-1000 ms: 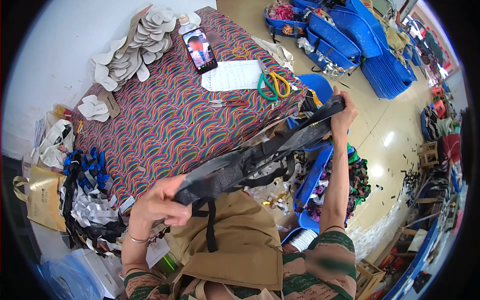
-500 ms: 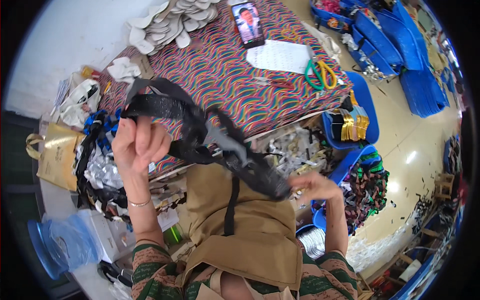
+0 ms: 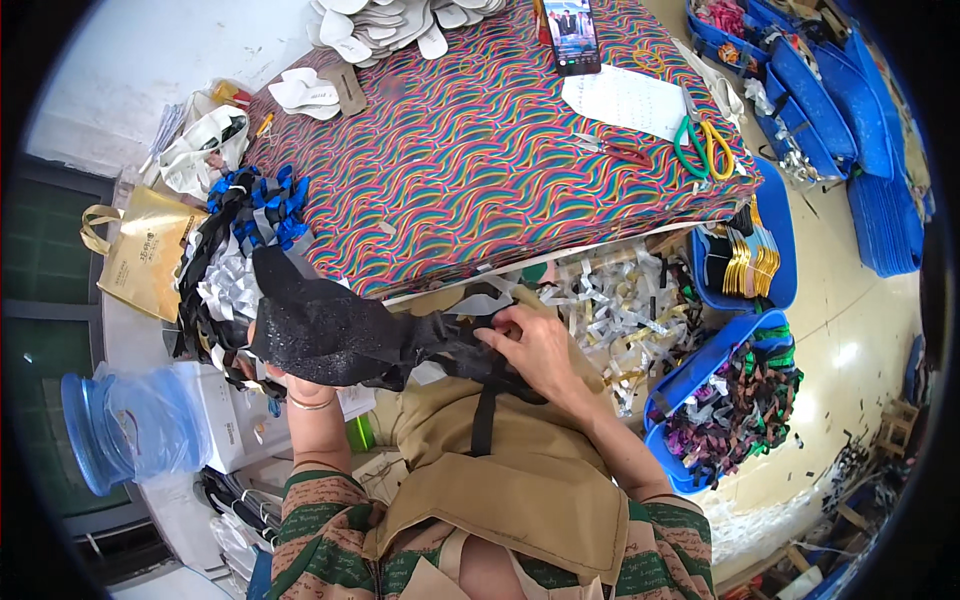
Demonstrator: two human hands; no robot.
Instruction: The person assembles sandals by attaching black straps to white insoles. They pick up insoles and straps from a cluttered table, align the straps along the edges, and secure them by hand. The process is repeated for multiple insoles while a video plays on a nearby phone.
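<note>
A bundle of glittery black fabric strips [image 3: 330, 330] with grey pieces among them stretches between my hands, above my brown apron [image 3: 500, 480]. My left hand [image 3: 300, 391] grips its wide left end from beneath; the cloth covers most of those fingers. At the other end, my right hand [image 3: 540, 355] has its thumb and fingers closed on the black strips, close to a loose grey strip [image 3: 480, 304]. Just beyond the left end lie white ribbon loops [image 3: 230, 288] and a heap of blue and black strips [image 3: 270, 205].
A table with a wavy multicoloured cover [image 3: 440, 180] lies ahead, bearing a phone [image 3: 572, 35], a paper sheet [image 3: 630, 100], scissors [image 3: 700, 150] and white sole-shaped pieces [image 3: 390, 25]. Blue bins [image 3: 665, 400] stand at right. A clear plastic-wrapped blue reel [image 3: 130, 430] is at left.
The bundle has come down from over the table toward my lap. My left hand has gone lower, beneath it; my right hand has moved left and closed on the strips. The view has shifted.
</note>
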